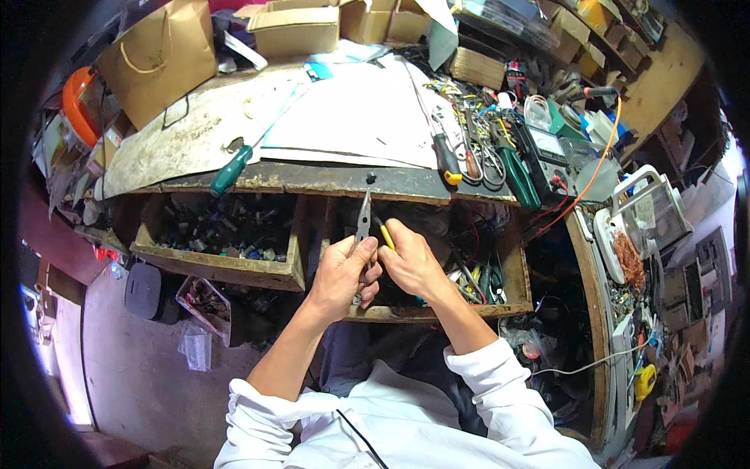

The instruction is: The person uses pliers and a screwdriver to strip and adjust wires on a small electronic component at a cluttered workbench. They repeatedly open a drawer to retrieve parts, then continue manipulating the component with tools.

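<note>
1. Pliers with long, narrow nose [364, 221] are in your left hand [341, 270], and their tip points away from you, toward the bench [305, 178].
2. Fingers of this left hand are curled around the handles, with the thumb pressed along the side; I cannot tell if the tip pinches something.
3. Your right hand [412, 262] is just beside the left one, and its fingers are closed together, pinching a thin yellow item [386, 234]; its exact kind I cannot tell.
4. Both hands are above the open right drawer [406, 314], in front of the bench edge.
5. Near the tip of the pliers, one small black piece [371, 178] lies on the dark front strip of the bench.
6. On your left, a green-handled screwdriver [233, 170] lies across this edge, and on your right lies a screwdriver with black and yellow handle [447, 160].
7. Behind them, white sheets [351, 117] cover the bench top.
8. The left drawer [219, 264] is also open, full of small dark parts [226, 223].
</note>
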The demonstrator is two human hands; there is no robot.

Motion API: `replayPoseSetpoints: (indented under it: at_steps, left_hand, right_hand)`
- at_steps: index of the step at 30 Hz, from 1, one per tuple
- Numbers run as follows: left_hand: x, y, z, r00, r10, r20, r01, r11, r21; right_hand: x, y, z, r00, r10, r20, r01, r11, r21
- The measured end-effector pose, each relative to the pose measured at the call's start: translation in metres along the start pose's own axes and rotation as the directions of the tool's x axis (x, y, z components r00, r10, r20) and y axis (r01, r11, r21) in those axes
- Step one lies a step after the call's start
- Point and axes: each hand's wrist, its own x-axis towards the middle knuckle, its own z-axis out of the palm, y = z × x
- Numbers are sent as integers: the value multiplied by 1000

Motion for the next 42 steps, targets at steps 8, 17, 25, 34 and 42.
replayPoseSetpoints:
  at_steps: [8,17,25,34,42]
  left_hand:
    - [3,-6,-2,999,37,-29,-36,999,35]
    - [2,-5,2,997,73,-36,-71,996,56]
    - [1,-4,3,996,74,-48,-70,995,66]
    - [2,-5,2,997,66,-44,-62,994,91]
    - [2,-5,3,992,112,-54,-103,985,138]
  right_hand:
    - [-21,-7,0,954,-178,-239,182,983,-8]
    - [-11,-14,-3,973,-163,-161,154,986,-63]
    - [-9,-17,-3,968,-205,-148,166,957,-239]
    - [-5,-9,-1,944,-286,-164,236,933,-271]
    - [-11,-25,4,954,-217,-206,113,899,-423]
